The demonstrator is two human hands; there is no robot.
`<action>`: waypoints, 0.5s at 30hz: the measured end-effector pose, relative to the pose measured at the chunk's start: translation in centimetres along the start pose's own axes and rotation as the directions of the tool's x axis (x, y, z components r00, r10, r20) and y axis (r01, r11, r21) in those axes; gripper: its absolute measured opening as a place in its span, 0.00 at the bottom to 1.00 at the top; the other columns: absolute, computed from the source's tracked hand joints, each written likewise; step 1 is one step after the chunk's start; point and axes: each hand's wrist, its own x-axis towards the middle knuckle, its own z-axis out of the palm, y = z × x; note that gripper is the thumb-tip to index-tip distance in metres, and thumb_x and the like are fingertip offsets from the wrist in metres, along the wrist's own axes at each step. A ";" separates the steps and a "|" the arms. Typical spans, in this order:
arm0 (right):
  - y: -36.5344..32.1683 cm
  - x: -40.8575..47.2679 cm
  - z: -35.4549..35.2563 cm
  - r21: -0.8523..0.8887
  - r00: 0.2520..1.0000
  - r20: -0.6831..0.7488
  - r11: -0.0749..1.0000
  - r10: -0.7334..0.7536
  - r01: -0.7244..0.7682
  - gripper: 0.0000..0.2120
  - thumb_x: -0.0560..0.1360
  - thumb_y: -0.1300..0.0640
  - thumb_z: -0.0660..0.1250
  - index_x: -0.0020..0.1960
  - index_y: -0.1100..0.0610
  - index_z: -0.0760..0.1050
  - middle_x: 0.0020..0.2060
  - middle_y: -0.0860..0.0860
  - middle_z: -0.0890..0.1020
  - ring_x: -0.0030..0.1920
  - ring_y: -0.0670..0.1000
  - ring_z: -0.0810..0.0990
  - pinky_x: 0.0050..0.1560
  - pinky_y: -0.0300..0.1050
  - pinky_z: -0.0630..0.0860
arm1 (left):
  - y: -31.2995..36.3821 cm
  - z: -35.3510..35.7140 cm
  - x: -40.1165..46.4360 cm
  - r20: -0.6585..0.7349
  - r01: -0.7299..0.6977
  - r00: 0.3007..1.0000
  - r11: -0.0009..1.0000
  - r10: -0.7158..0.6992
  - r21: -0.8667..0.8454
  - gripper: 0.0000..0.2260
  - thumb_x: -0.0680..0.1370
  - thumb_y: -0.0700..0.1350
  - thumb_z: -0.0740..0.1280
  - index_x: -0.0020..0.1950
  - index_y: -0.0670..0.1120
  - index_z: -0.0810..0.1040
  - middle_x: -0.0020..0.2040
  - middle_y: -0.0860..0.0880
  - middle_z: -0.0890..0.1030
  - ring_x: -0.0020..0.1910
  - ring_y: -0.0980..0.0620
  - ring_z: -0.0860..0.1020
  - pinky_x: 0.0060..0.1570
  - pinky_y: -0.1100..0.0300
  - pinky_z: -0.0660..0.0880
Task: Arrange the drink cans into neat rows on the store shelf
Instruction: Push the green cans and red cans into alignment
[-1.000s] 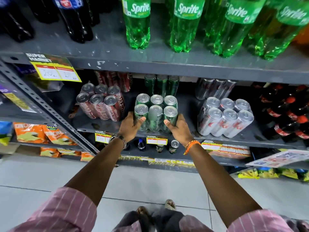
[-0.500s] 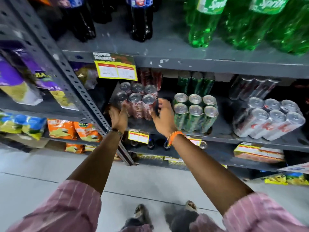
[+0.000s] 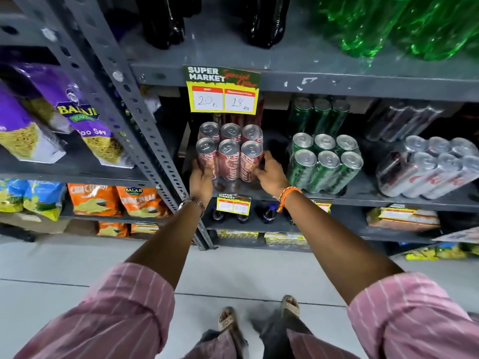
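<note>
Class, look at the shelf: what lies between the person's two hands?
In the head view, the six-pack of red cola cans sits between the left hand and right hand, each pressed against one side.

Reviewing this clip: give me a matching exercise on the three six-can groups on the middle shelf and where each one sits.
Things:
1. red cans
2. green cans
3. silver cans

Places:
A. far right, leaning over
B. between the left hand and right hand
C. middle of the shelf, untouched

Pairs: 1-B, 2-C, 3-A
</note>
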 end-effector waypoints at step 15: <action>0.2 -2.3 0.4 -0.037 1.000 -0.004 0.999 0.012 -0.012 0.13 0.81 0.61 0.63 0.63 0.63 0.68 0.56 0.60 0.81 0.56 0.58 0.80 0.51 0.44 0.70 | -0.7 -0.7 -2.4 -0.031 -0.129 0.990 0.968 0.139 0.214 0.22 0.82 0.53 0.59 0.71 0.41 0.66 0.70 0.40 0.74 0.68 0.44 0.74 0.66 0.55 0.69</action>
